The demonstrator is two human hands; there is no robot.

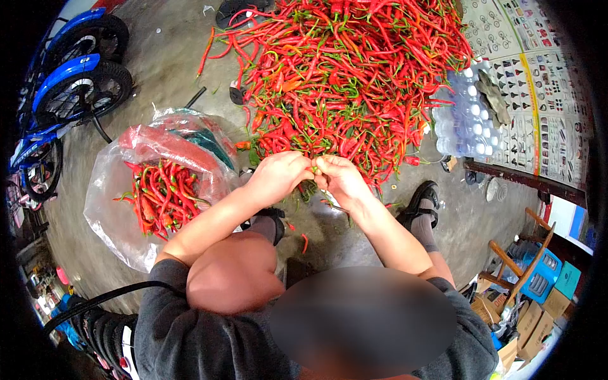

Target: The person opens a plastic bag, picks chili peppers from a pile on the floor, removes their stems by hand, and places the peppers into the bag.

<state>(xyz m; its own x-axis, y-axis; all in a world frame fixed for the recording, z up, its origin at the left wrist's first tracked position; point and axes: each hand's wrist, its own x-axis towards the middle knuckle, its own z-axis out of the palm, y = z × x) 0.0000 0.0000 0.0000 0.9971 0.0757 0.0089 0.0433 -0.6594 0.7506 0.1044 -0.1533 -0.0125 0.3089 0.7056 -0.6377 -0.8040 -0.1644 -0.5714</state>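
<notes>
My left hand (282, 174) and my right hand (341, 179) meet at the near edge of a large heap of red chili peppers (342, 82). Both are closed, thumbs and fingertips pinched together around a small chili pepper (315, 170), of which only a greenish bit shows between them; the rest is covered by my fingers. Left of my left forearm, a clear plastic bag (104, 206) lies open on the floor with a pile of red chilies (166, 196) inside.
Blue bicycles (79, 82) stand at the upper left. Packed water bottles (465, 114) flank the heap on the right, beside a printed poster (551, 95). A wooden stool (532, 266) and cardboard boxes (535, 326) sit lower right. Loose chilies (305, 243) lie near my feet.
</notes>
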